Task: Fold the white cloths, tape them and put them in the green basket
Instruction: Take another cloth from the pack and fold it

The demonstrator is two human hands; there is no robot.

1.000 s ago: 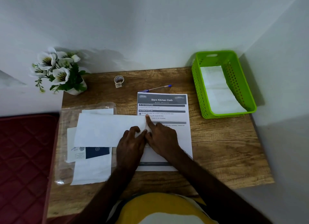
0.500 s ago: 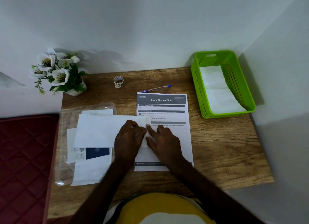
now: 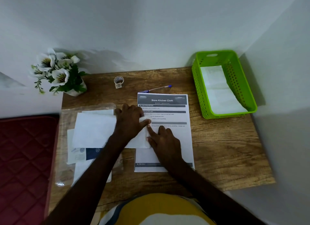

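While the left hand (image 3: 130, 122) pinched the white cloth's (image 3: 94, 130) right end, the right hand's fingers (image 3: 151, 130) lay straight, pressing it; aligning edges before creasing seemed wise.

Room corner with wooden table

Wood-grain table (image 3: 226, 157) at centre, set against pale walls (image 3: 151, 23) meeting at 1 o'clock; dark red quilted mattress (image 3: 25, 157) at 9 o'clock, beside the table; light dim and soft, faint shadows on the wall.
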